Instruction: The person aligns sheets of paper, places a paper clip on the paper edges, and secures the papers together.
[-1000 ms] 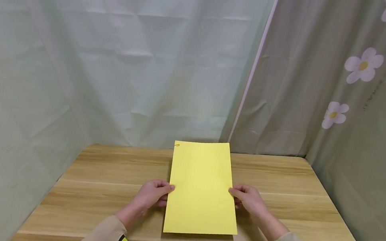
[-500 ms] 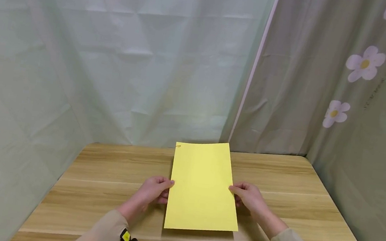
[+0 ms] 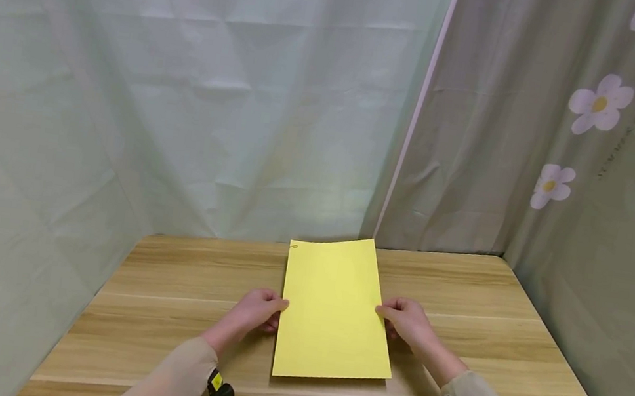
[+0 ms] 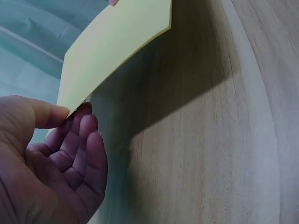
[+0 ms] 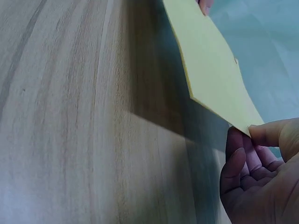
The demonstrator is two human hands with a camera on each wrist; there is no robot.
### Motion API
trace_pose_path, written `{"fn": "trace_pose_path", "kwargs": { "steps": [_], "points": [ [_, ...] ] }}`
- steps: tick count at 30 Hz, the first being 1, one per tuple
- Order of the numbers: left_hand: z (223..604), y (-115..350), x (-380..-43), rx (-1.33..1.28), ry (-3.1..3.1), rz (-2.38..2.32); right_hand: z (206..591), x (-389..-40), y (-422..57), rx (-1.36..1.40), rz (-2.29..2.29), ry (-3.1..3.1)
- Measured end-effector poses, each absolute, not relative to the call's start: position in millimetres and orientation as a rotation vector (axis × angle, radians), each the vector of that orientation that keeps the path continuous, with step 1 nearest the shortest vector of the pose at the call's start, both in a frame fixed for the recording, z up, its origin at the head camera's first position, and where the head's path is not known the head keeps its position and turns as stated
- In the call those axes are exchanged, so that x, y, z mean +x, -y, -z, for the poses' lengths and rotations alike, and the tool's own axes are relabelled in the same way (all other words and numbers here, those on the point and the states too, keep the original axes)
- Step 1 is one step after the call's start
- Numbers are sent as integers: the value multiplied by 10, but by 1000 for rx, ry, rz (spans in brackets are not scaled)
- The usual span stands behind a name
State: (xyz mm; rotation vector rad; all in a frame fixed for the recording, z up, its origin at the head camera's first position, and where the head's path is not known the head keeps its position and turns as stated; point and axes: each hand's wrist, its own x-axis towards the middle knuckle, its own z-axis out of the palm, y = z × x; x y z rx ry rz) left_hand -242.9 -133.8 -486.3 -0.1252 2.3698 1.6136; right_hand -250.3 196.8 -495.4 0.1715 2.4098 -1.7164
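A stack of yellow paper (image 3: 336,309) is held above the wooden table, its near edge casting a shadow below. My left hand (image 3: 257,309) pinches its left edge between thumb and fingers. On the opposite edge my right hand (image 3: 406,321) pinches it the same way. A small paper clip (image 3: 294,246) sits at the far left corner. In the left wrist view the left hand (image 4: 56,158) has its thumb on top and fingers curled underneath. The right wrist view shows the right hand (image 5: 261,163) likewise, and the paper (image 5: 210,60) bends slightly.
The wooden table (image 3: 170,332) extends on both sides of the paper. Pale curtains (image 3: 234,102) hang behind it, with a flowered curtain (image 3: 599,104) at the right. A small black camera is worn on each wrist.
The far edge of the paper has dipped slightly, and its far left corner has shifted a little right and nearer. Both hands keep their pinch on the edges.
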Motion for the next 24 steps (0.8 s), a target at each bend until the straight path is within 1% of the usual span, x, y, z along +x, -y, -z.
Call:
{"fn": "trace_pose_path", "kwargs": {
  "steps": [12, 24],
  "points": [
    [4852, 1333, -2436, 12, -2599, -1344, 4995, -2532, -1903, 148, 1595, -2513],
    [4891, 1376, -2485, 63, -2754, -1087, 5039, -2576, -1847, 92, 1572, -2553]
  ]
}}
